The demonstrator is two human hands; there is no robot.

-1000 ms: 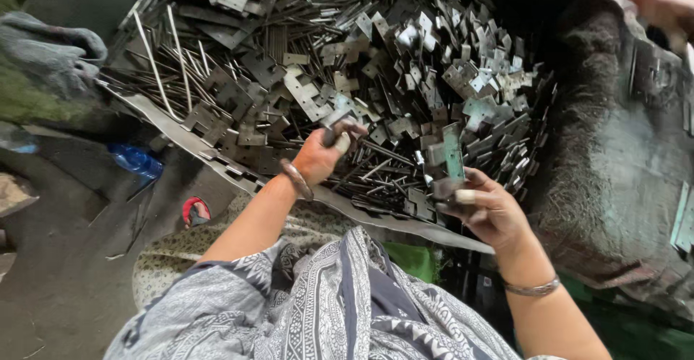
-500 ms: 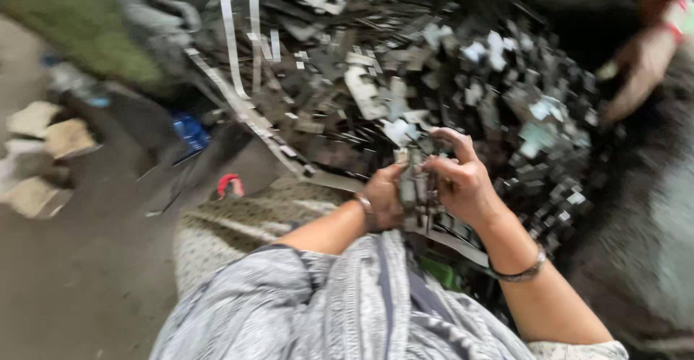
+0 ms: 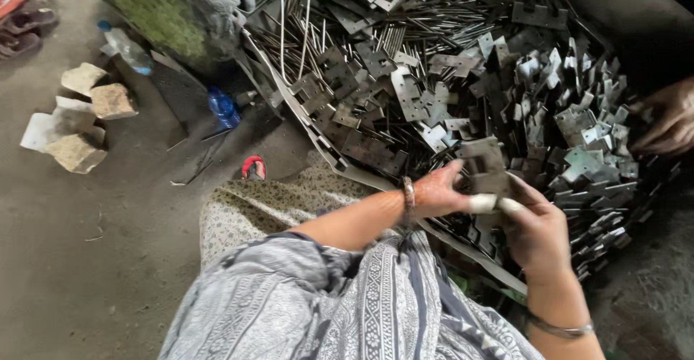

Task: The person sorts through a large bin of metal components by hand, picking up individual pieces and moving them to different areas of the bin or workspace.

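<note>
Over the heap of metal plates (image 3: pixel 463 92), the head view shows both hands meeting on one grey hinge plate (image 3: pixel 486 166): left hand (image 3: pixel 442 192) pinching its lower edge, right hand (image 3: pixel 536 228) closed beneath, taped fingertips (image 3: pixel 483 202) touching. Another person's hand (image 3: pixel 669 118) rests far right.

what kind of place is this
Probably a small, informal metal workshop, worked from the ground. A big heap of stamped hinge plates and thin rods fills the view, the floor is bare dirt or concrete, and both hands hold a hinge plate.
</note>
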